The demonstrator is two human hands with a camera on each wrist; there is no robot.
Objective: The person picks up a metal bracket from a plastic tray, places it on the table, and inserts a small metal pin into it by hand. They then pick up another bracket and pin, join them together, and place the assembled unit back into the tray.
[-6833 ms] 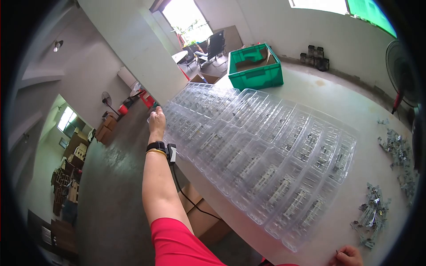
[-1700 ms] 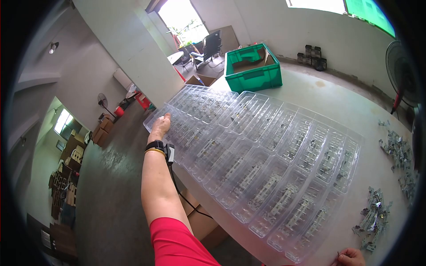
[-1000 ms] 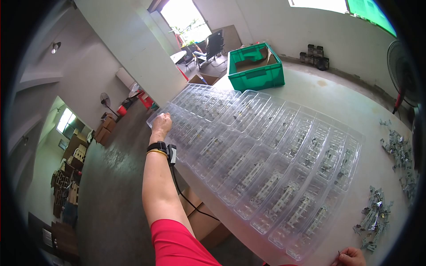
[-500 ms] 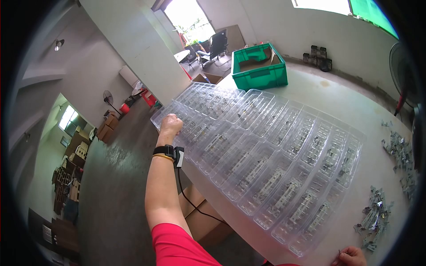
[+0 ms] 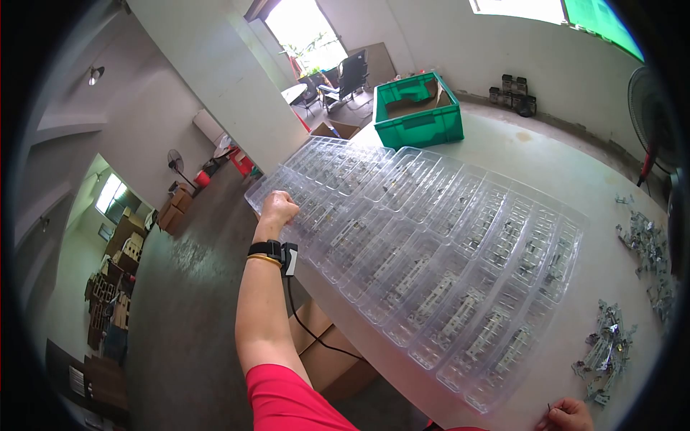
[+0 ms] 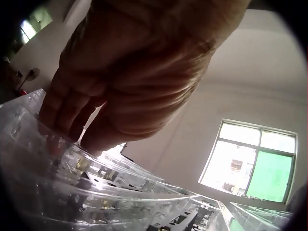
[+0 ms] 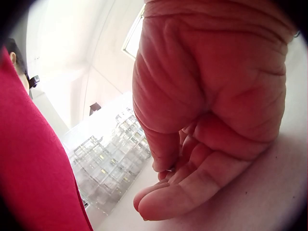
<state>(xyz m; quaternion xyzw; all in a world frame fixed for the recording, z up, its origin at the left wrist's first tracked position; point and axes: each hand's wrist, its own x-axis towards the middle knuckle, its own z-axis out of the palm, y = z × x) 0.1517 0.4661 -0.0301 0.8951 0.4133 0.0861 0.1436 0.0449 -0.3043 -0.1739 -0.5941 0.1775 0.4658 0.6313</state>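
Note:
My left hand (image 5: 279, 207) is over the far-left end of the clear plastic compartment trays (image 5: 402, 280). In the left wrist view its fingers (image 6: 65, 113) bend down behind a clear tray wall (image 6: 29, 144), the tips blurred by the plastic; I cannot tell whether they pinch a part. Small metal strips (image 5: 438, 298) lie in the long compartments. My right hand (image 5: 568, 415) rests on the table at the lower right, thumb and forefinger pinching a thin, dark little piece (image 5: 549, 407). In the right wrist view the curled fingers (image 7: 168, 199) mostly hide that piece.
Two piles of loose metal parts (image 5: 605, 352) (image 5: 647, 248) lie on the white table (image 5: 503, 140) at right. A green crate (image 5: 420, 129) stands at the back. Cardboard boxes (image 5: 334, 355) sit under the table's near edge, where a cable (image 5: 309, 327) hangs from the left wrist.
My left hand has moved from the tray's far-left corner inward along the tray, its fingers now bent down. The right hand keeps its place and its grip.

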